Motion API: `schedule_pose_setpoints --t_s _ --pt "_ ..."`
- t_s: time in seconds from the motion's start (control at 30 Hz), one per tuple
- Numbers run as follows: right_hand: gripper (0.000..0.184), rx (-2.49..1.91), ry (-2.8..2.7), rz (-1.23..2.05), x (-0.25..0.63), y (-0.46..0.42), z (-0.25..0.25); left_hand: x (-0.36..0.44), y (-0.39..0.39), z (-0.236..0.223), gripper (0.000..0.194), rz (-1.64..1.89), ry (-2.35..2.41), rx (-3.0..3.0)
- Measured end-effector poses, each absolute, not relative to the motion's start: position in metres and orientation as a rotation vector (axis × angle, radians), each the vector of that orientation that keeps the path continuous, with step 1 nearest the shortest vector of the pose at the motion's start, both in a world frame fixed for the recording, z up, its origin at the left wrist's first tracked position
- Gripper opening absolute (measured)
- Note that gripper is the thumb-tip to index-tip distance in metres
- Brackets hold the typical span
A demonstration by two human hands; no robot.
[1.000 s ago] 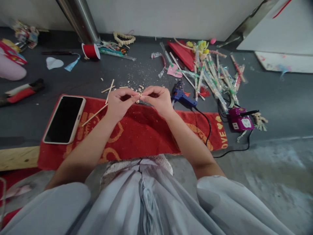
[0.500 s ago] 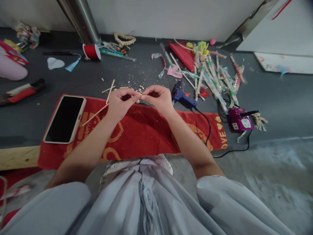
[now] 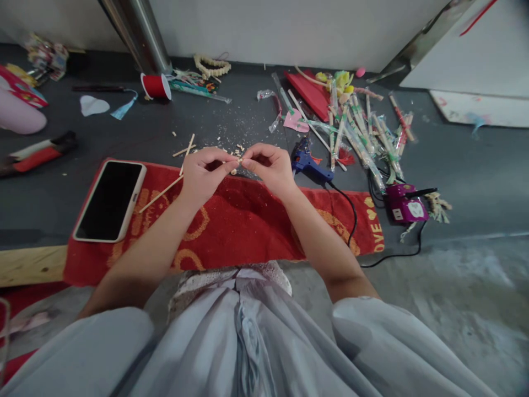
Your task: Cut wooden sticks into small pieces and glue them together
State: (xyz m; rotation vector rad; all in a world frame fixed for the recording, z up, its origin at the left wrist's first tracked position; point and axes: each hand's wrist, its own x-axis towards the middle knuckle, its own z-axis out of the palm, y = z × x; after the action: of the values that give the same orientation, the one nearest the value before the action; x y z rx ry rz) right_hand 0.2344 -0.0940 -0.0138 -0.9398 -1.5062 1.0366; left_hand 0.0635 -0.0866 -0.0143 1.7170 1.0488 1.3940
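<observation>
My left hand [image 3: 202, 177] and my right hand [image 3: 270, 168] meet fingertip to fingertip above the far edge of a red towel [image 3: 231, 226]. Both pinch a small pale wooden piece [image 3: 238, 160] between thumb and fingers. A long thin wooden stick [image 3: 159, 194] runs from under my left hand toward the phone. Small wood chips and short sticks [image 3: 215, 146] lie scattered on the dark floor just beyond my hands.
A phone [image 3: 109, 200] lies face up on the towel's left end. A blue glue gun [image 3: 309, 162] sits right of my right hand, its cord leading to a purple socket [image 3: 405, 203]. Wrapped chopsticks [image 3: 363, 135], a red spool [image 3: 156, 86] and a metal pole [image 3: 136, 33] lie farther back.
My hands stay together at the same spot; the fingers shift only slightly on the small piece. The view has tilted a little.
</observation>
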Motion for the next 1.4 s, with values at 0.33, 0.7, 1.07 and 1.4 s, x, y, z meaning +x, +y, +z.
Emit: schedule_pose_setpoints --t_s 0.33,0.7,1.07,1.4 --pt "0.032 -0.9 -1.551 0.987 0.236 -0.094 -0.014 0.064 -0.086 -0.016 0.01 1.437 1.039 1.785" --pt "0.03 -0.954 -1.443 1.127 0.234 -0.092 -0.018 0.068 -0.088 -0.012 0.01 1.418 1.054 1.55" --pt "0.043 -0.967 -1.319 1.172 0.232 -0.089 -0.023 0.068 -0.088 0.009 0.021 1.044 0.83 0.697" --pt "0.026 -0.99 -1.588 0.836 0.233 -0.095 -0.021 0.07 -0.089 0.004 0.015 0.993 0.892 0.81"
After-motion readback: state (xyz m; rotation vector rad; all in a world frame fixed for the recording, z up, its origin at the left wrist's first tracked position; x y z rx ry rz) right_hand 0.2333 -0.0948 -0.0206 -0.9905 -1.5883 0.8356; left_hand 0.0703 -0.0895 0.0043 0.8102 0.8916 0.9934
